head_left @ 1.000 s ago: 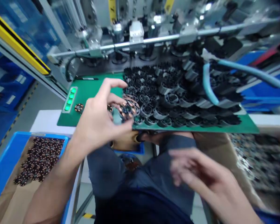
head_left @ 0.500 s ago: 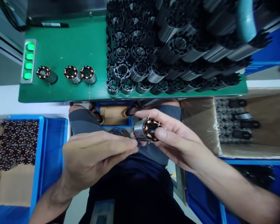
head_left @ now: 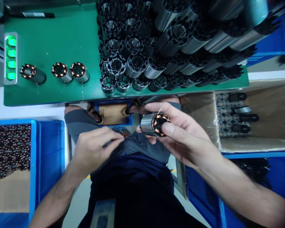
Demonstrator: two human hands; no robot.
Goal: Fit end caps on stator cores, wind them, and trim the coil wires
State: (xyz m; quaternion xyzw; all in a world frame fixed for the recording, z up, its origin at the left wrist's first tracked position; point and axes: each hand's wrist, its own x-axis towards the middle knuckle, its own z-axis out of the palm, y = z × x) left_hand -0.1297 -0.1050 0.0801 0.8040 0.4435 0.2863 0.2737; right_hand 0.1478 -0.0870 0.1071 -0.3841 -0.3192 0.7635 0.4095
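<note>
stator (head_left: 146, 124) first: where is it, and how am i holding it?

it's above your lap, on your side of the green work surface (head_left: 68, 34), lying on its side in your right hand (head_left: 186, 134). that hand is clamped on it: thumb at the copper coil end, the other fingers behind and beneath the steel barrel.

and my left?

your left hand (head_left: 96, 145) is near the stator but not touching it, thumb and fingertips drawn together. i can't tell whether anything thin is pinched there.

how do i handle this well?

i'd carry the load on the steel barrel and let your thumb bear lightly, since the windings look easy to scuff. a fine wire end (head_left: 159, 111) sticks up by the coil end; best keep your fingers from snagging or bending it.

what's around me?

on the green work surface, to your left, are three copper-wound stators (head_left: 83, 75), two of them close together, with thin wires trailing. rows of black-capped stator cores (head_left: 152, 71) crowd the surface to their right. farther out, a green light strip (head_left: 11, 58) sits at the left end, a black marker (head_left: 38, 15) lies near the back, and a blue bin (head_left: 51, 155) of copper-wound parts stands lower left.
</note>
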